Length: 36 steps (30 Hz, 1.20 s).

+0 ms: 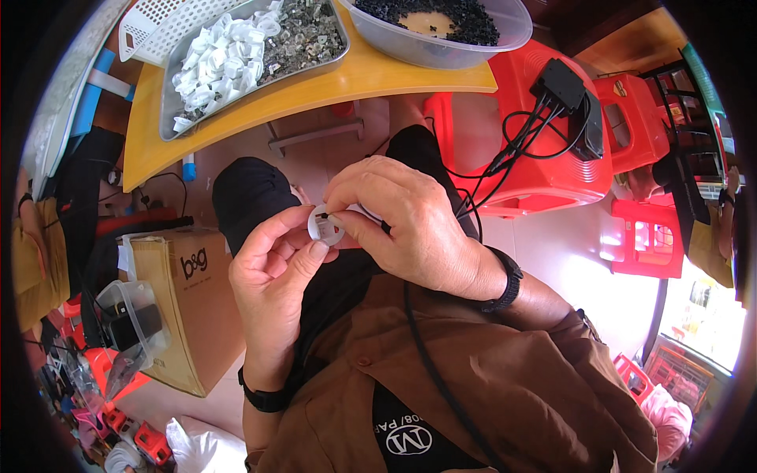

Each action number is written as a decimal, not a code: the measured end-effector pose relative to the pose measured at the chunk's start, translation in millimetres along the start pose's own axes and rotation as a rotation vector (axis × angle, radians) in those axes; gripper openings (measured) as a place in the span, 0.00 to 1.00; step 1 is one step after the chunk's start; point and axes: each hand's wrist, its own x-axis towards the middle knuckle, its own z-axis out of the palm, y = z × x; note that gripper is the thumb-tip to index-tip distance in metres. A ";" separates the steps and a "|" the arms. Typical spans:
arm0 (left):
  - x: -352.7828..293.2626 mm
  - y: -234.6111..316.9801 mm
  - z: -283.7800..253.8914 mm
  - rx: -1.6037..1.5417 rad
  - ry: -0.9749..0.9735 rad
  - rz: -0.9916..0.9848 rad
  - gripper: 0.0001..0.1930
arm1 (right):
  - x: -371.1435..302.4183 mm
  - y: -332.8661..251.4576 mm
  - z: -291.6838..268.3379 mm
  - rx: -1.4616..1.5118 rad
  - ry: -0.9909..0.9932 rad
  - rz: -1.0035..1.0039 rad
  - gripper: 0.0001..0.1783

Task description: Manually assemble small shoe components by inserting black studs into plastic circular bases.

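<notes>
Over my lap, my left hand (276, 256) pinches a small round white plastic piece (324, 230) between thumb and fingers. My right hand (406, 225) meets it from the other side, its thumb and forefinger closed at the piece's upper edge. A tiny black part (322, 215) shows there by the right fingertips. Beyond my hands, a metal tray (167, 110) holds a heap of white plastic pieces (225, 59) beside a pile of small clear and greyish parts (303, 39). A translucent bowl (441, 54) contains many small black parts (473, 24).
The tray and bowl stand on a yellow table (371, 85), with a white perforated basket (158, 27) behind. At right, a red stool (520, 185) bears black boxes (560, 85) with trailing cables. A cardboard box (201, 307) and clear container (150, 315) are at left.
</notes>
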 end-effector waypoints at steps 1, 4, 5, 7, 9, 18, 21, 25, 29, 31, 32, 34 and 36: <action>0.1 0.5 0.4 -0.001 0.000 0.000 0.15 | 0.3 -0.1 -0.1 -0.001 0.002 -0.004 0.09; 0.0 1.8 1.6 0.020 -0.001 0.011 0.15 | 0.7 0.0 -0.7 -0.006 -0.001 -0.012 0.09; -0.2 1.9 1.8 0.024 0.006 0.013 0.15 | 0.9 0.2 -0.8 -0.011 -0.006 -0.017 0.09; -0.5 2.0 1.6 0.028 0.014 0.014 0.15 | 1.7 0.3 -0.9 -0.006 -0.012 -0.020 0.09; -0.6 2.1 0.9 0.039 0.013 0.018 0.15 | 2.2 1.1 -0.7 -0.002 -0.019 -0.022 0.09; 0.6 -1.8 -1.1 0.024 -0.006 -0.006 0.14 | 4.7 7.0 -1.1 0.068 -0.041 -0.089 0.08; 0.5 -3.9 0.4 0.031 0.024 -0.002 0.14 | 3.6 4.7 0.0 0.072 -0.019 -0.091 0.07; 2.5 -6.8 -2.3 0.040 0.030 -0.056 0.14 | 0.3 13.6 8.8 0.088 0.008 -0.105 0.06; 5.2 -12.4 -2.3 -0.099 0.063 -0.121 0.16 | -0.9 18.2 7.7 0.151 -0.054 0.084 0.06; 6.6 -13.0 -1.1 -0.122 0.080 -0.133 0.16 | -0.5 17.2 7.8 0.138 -0.050 0.075 0.07; 6.7 -12.8 -0.8 -0.096 0.069 -0.099 0.16 | -0.2 16.3 7.6 0.123 -0.045 0.067 0.07; 6.5 -12.0 -0.9 -0.070 0.058 -0.066 0.16 | -0.5 14.6 7.3 0.135 -0.038 0.070 0.07; 5.8 -10.7 -1.2 -0.071 0.061 -0.076 0.17 | -2.2 12.7 7.3 0.147 -0.031 0.074 0.08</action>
